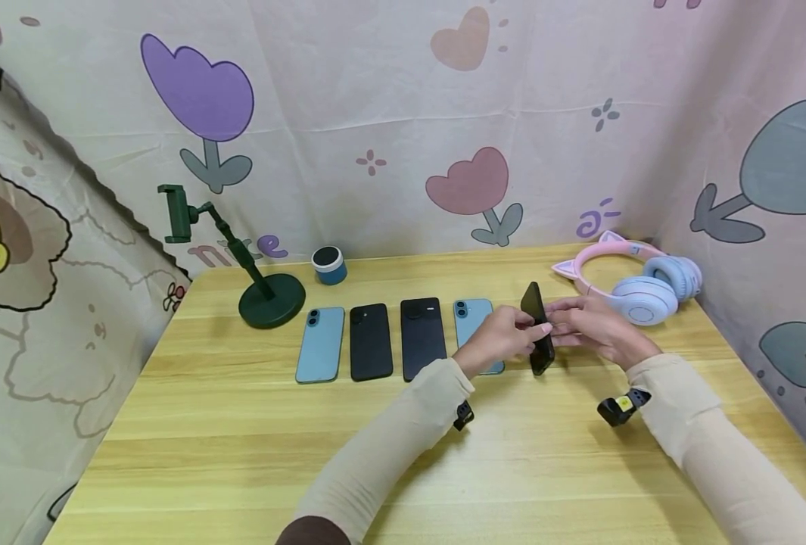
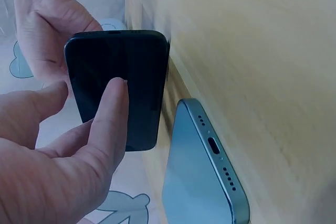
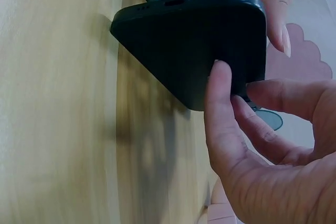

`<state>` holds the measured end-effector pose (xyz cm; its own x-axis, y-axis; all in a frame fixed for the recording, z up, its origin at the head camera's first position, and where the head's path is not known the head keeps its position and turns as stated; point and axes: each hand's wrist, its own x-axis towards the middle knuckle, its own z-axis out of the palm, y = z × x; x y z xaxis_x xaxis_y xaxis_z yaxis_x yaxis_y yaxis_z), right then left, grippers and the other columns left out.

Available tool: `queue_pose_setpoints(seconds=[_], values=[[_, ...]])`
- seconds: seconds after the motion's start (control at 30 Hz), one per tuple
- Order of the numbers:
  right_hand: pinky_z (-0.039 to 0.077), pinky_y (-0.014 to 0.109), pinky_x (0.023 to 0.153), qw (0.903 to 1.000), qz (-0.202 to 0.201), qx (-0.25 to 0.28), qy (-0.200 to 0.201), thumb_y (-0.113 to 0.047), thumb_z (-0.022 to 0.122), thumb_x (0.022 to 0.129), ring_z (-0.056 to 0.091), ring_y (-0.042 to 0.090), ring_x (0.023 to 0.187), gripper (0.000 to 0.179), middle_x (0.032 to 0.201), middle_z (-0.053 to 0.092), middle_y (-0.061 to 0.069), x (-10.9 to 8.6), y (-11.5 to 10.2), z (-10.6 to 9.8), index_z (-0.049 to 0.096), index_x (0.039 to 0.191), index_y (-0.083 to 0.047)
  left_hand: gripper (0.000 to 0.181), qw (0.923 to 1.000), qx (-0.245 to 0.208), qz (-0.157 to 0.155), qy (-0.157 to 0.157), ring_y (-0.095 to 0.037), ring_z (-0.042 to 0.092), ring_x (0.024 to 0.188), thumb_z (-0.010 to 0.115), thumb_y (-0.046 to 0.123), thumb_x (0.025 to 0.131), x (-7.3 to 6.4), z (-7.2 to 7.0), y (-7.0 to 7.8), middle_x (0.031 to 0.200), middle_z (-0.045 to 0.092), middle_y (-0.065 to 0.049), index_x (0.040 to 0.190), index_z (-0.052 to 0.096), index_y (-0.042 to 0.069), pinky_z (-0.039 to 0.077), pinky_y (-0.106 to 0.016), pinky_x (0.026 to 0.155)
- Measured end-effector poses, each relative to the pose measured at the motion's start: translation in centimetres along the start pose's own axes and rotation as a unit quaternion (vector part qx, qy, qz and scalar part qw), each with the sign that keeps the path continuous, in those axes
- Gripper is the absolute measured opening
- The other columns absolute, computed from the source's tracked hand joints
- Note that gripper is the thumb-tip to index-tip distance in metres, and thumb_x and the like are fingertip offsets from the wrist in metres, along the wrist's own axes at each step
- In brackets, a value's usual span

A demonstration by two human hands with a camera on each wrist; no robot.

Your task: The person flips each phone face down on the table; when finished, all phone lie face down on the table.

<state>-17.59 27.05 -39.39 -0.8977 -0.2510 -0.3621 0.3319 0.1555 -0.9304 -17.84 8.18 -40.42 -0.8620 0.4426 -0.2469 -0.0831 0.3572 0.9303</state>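
Note:
Between my two hands a black smartphone [image 1: 543,353] stands tilted on edge above the table. My left hand [image 1: 501,337] pinches it, with a fingertip on its dark glossy face in the left wrist view. From the other side my right hand [image 1: 600,327] grips it; one finger lies on the matte back [image 3: 168,45] and the thumb is at its edge. Under my left forearm's reach lies a light blue phone [image 1: 471,314], partly hidden by that hand. Farther left in the same row are a dark phone [image 1: 423,337], a black phone [image 1: 371,342] and another light blue phone [image 1: 320,345].
Pink and blue cat-ear headphones [image 1: 643,300] lie beyond my right hand. At the back left stand a green phone stand [image 1: 271,301] and a small blue-and-white round jar [image 1: 330,266]. A patterned cloth [image 1: 348,98] hangs behind the wooden table [image 1: 239,462].

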Motion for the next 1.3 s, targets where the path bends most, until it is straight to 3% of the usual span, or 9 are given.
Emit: queue_pose_setpoints(seconds=[0.07, 0.23, 0.57, 0.87, 1.1, 1.3], values=[[0.058, 0.032, 0.083, 1.0, 0.004, 0.004, 0.0, -0.006, 0.051, 0.103, 0.072, 0.015, 0.091, 0.053, 0.1, 0.074, 0.006, 0.1, 0.0, 0.2, 0.03, 0.145, 0.021, 0.03, 0.9999, -0.014, -0.003, 0.001, -0.017, 0.073, 0.081, 0.07, 0.027, 0.098, 0.0, -0.1, 0.0, 0.092, 0.073, -0.002, 0.114, 0.074, 0.002, 0.059, -0.036, 0.081], [0.058, 0.036, 0.086, 0.9999, 0.014, -0.004, -0.003, -0.006, 0.051, 0.103, 0.072, 0.02, 0.093, 0.055, 0.1, 0.073, 0.008, 0.3, 0.2, 0.4, 0.029, 0.147, 0.019, 0.022, 0.9996, 0.001, -0.012, 0.026, -0.018, 0.073, 0.081, 0.072, 0.027, 0.097, -0.1, -0.4, 0.0, 0.089, 0.072, 0.0, 0.105, 0.077, 0.007, 0.059, -0.036, 0.079], [0.055, 0.043, 0.092, 0.999, 0.036, 0.008, -0.024, -0.007, 0.053, 0.103, 0.072, 0.02, 0.097, 0.053, 0.103, 0.074, 0.008, 0.9, 0.9, 0.6, 0.032, 0.146, 0.016, 0.024, 0.9994, 0.013, -0.011, 0.03, -0.019, 0.073, 0.077, 0.072, 0.027, 0.096, -0.3, -1.1, -0.1, 0.087, 0.071, 0.003, 0.108, 0.078, 0.008, 0.059, -0.036, 0.079], [0.057, 0.041, 0.09, 0.9988, 0.047, 0.002, -0.013, -0.008, 0.057, 0.102, 0.071, 0.016, 0.092, 0.054, 0.097, 0.072, 0.004, 1.1, 1.1, 1.1, 0.035, 0.145, 0.014, 0.025, 0.9994, 0.007, -0.007, 0.034, -0.024, 0.074, 0.081, 0.074, 0.021, 0.095, -0.5, -2.0, -0.4, 0.089, 0.069, 0.001, 0.111, 0.076, 0.003, 0.06, -0.036, 0.076], [0.056, 0.039, 0.089, 0.9991, 0.042, -0.002, 0.003, -0.012, 0.065, 0.1, 0.072, 0.017, 0.095, 0.062, 0.106, 0.073, 0.011, 1.2, 1.2, 1.2, 0.033, 0.145, 0.016, 0.03, 0.9967, 0.04, -0.041, 0.057, -0.019, 0.074, 0.074, 0.075, 0.018, 0.093, -0.6, -2.2, -0.3, 0.093, 0.071, -0.004, 0.118, 0.072, 0.002, 0.06, -0.031, 0.07], [0.058, 0.037, 0.084, 0.9985, 0.028, -0.044, 0.017, -0.016, 0.072, 0.095, 0.072, 0.016, 0.091, 0.068, 0.106, 0.071, 0.011, 1.2, 1.5, 1.1, 0.036, 0.141, 0.018, 0.028, 0.9937, 0.08, -0.034, 0.071, -0.013, 0.071, 0.066, 0.076, 0.017, 0.092, -0.5, -2.1, -0.7, 0.093, 0.071, -0.004, 0.114, 0.073, 0.001, 0.058, -0.026, 0.065]])
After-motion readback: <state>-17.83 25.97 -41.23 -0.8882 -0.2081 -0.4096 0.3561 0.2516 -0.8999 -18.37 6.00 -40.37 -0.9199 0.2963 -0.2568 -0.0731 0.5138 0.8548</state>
